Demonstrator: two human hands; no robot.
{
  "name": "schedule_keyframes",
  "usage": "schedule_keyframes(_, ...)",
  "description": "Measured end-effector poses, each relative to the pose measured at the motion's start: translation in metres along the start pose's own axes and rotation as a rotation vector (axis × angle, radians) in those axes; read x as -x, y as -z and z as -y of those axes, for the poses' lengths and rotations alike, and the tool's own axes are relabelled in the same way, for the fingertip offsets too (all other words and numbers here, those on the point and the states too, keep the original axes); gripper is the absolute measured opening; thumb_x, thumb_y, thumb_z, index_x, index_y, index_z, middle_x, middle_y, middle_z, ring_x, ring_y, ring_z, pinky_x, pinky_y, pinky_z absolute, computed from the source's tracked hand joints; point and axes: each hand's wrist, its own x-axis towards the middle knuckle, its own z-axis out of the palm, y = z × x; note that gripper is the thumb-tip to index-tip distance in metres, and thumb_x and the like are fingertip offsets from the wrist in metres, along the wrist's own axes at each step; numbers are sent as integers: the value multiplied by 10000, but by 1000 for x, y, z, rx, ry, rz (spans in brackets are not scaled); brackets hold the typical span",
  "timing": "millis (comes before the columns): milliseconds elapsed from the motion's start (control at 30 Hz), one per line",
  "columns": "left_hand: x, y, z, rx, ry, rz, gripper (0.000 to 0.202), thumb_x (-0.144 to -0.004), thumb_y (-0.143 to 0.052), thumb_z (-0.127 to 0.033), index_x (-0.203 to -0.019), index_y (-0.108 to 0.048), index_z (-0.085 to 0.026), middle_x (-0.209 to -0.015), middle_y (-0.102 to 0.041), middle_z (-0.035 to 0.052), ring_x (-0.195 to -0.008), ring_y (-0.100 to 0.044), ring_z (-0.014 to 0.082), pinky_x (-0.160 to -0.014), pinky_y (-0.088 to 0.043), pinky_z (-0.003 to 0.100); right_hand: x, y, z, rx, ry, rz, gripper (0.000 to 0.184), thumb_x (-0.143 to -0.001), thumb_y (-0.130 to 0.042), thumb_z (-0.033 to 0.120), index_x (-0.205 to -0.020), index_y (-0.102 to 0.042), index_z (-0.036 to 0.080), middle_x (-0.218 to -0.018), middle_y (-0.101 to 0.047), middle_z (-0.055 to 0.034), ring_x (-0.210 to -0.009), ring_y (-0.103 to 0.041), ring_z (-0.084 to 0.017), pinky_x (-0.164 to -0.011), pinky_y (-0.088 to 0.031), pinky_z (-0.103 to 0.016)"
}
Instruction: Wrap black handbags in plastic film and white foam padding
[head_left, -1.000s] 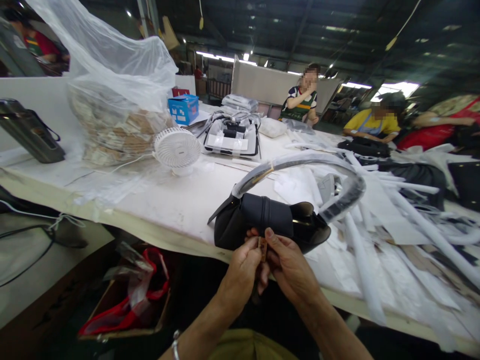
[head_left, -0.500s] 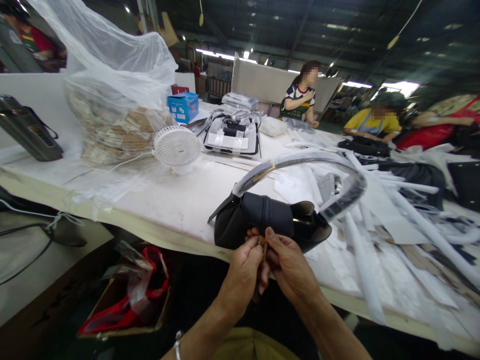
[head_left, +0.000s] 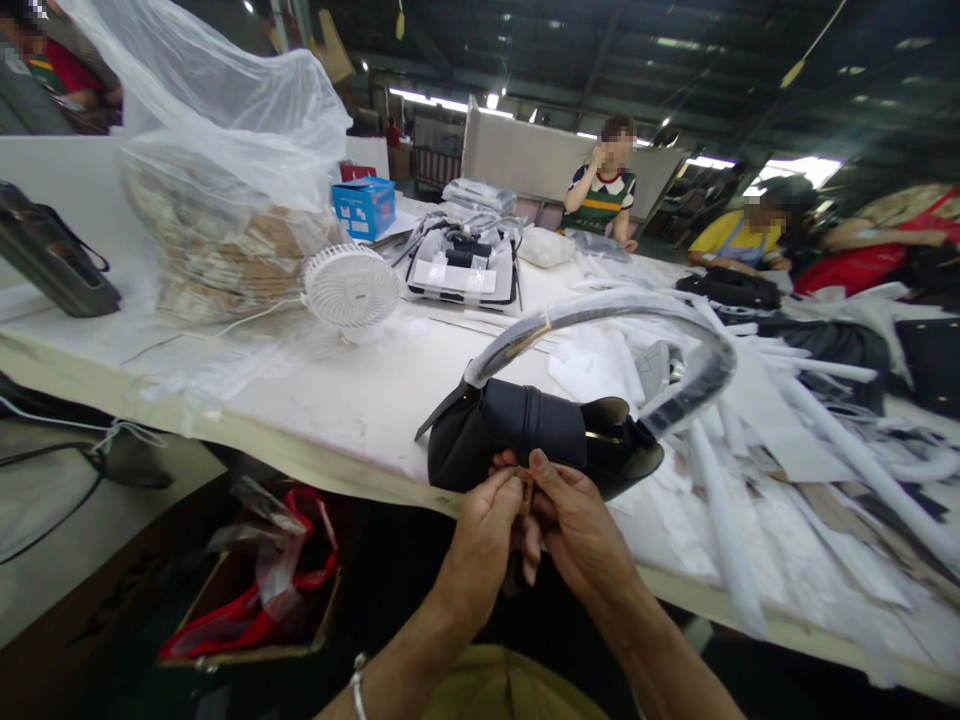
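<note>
A black handbag (head_left: 517, 425) stands at the table's front edge, its long handle (head_left: 600, 310) arching up in clear plastic wrap. On its right side the top gapes and a gold zip shows. Against the bag's lower front, my left hand (head_left: 484, 525) pinches a small brown piece (head_left: 527, 490). My right hand (head_left: 581, 515) closes on the same piece from the other side, thumb uppermost. Fingers cover most of it, so its exact kind cannot be made out.
A white fan (head_left: 352, 292) and a plastic sack of brown pieces (head_left: 225, 250) stand left, beside a dark flask (head_left: 56, 255). White tubes and wrapping (head_left: 757, 470) litter the right. A carton with red material (head_left: 255, 600) sits below the table. Several people work beyond.
My hands stay at the bag's front, with only slight finger movement around the brown piece. Across the table, a person in a striped top has raised a hand towards the head.
</note>
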Motion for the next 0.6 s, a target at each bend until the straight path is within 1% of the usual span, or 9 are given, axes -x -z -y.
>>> schedule_keyframes(133,2,-1,0,48,1,29,302,-932,-468,-408,-927,-587,-130,-499,-531,-28,-392,-445,90,-390,-405,181,1,-3,3,1,-16,-22,540,-650,-825,536,-882,-707,63,-624,-707,-83,-266,-510,-126,-208,-401,-208)
schedule_keyframes(267,4,-1,-1,67,3,48,289,-914,-467,-382,-964,-581,-121,-505,-543,-21,-398,-462,99,-401,-431,194,2,-1,3,12,-4,-24,519,-662,-820,530,-874,-714,67,-677,-723,-104,-269,-508,-110,-218,-412,-194)
schedule_keyframes(400,7,3,-1,94,-1,85,279,-900,-487,-354,-981,-591,-109,-533,-577,0,-422,-499,109,-423,-460,206,2,2,1,5,-14,-2,512,-692,-800,529,-899,-716,69,-611,-693,-76,-261,-477,-97,-227,-416,-195)
schedule_keyframes(500,7,5,-3,155,-5,123,256,-873,-520,-309,-997,-600,-100,-616,-642,47,-534,-599,146,-510,-523,237,3,2,0,-5,-21,9,506,-702,-793,532,-888,-713,68,-517,-631,-32,-238,-404,-67,-210,-364,-173)
schedule_keyframes(567,6,5,-5,169,-4,113,284,-885,-529,-358,-962,-607,-96,-641,-661,69,-577,-636,162,-539,-536,243,3,1,0,-20,-21,0,491,-690,-809,521,-855,-709,70,-497,-606,-14,-237,-359,-34,-217,-329,-141)
schedule_keyframes(600,5,5,-6,156,-2,94,321,-895,-532,-404,-930,-610,-95,-630,-659,69,-561,-636,159,-526,-531,236,3,0,0,-28,-18,-4,493,-675,-820,523,-841,-706,73,-490,-596,-7,-240,-349,-26,-222,-326,-136)
